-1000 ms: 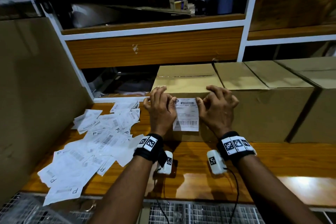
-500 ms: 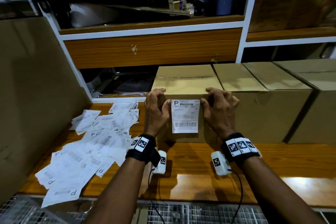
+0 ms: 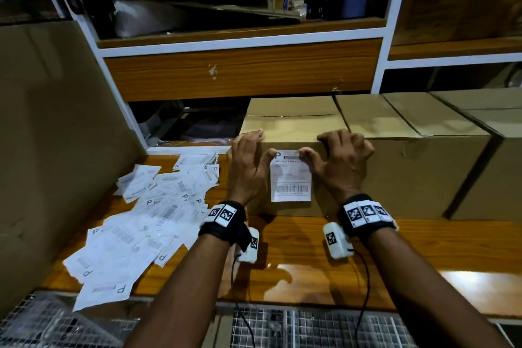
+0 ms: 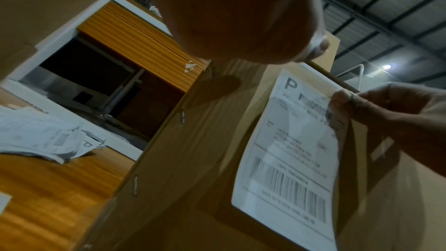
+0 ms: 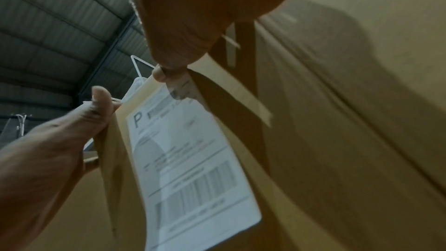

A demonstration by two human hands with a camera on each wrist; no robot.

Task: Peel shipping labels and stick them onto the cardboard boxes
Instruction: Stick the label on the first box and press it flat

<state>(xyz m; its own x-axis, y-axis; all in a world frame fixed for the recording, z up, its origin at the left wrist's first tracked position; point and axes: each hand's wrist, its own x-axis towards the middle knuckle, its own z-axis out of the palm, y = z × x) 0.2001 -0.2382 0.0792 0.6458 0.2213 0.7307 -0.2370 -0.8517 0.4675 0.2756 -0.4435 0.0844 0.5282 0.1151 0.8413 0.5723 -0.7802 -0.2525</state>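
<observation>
A white shipping label point(image 3: 291, 178) with a barcode lies flat on the front face of the nearest cardboard box point(image 3: 293, 121). My left hand point(image 3: 245, 167) rests on that face left of the label. Its fingers reach straight up to the top edge and its thumb touches the label's upper left corner. My right hand point(image 3: 339, 161) is on the right, with bent fingers resting on the box's top edge. Its thumb point(image 4: 342, 100) presses the label's upper right corner. The right wrist view shows the label point(image 5: 188, 159) between both thumbs.
A loose pile of labels point(image 3: 147, 212) covers the left of the wooden bench point(image 3: 423, 248). More cardboard boxes point(image 3: 423, 172) stand in a row to the right. A tall cardboard sheet point(image 3: 56, 135) walls the left side. A shelf front point(image 3: 240, 70) hangs above the boxes.
Both hands slid outward off the label, which now shows fully. The thumbs moved up to its top corners, and the left fingers stretched up to the box's top edge.
</observation>
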